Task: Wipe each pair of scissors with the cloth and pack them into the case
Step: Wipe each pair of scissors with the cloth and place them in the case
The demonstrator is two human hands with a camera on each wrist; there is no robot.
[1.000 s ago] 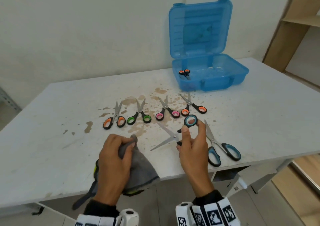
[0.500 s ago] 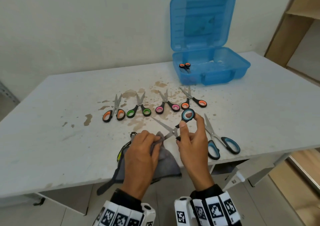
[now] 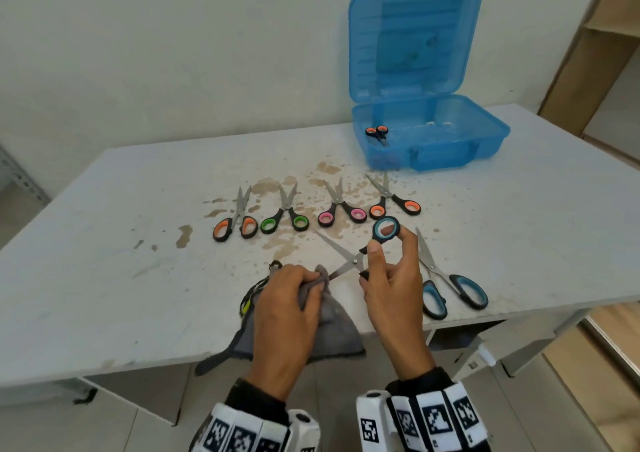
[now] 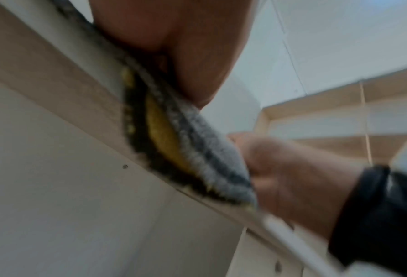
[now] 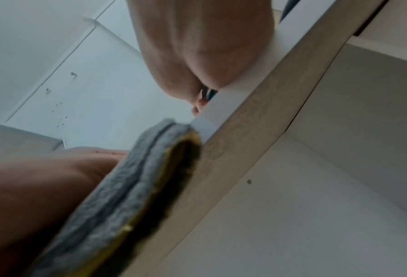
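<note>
Right hand grips open teal-handled steel scissors; left hand pinches grey cloth around one blade. One pair (orange-handled) lies in the far blue plastic case; five await wiping.

A pale grey, flat-topped table, blotched with brown stains, carries everything. An open translucent blue plastic case sits at its far right. Nearer than the case, four small scissors lie in a row, blades pointing away: orange-handled scissors farthest left of the case, then green-handled scissors, pink-handled scissors, and black-and-orange scissors closest to it. Larger blue-and-black scissors lie well nearer than the case, by the front edge. A grey cloth drapes over that edge.
</note>
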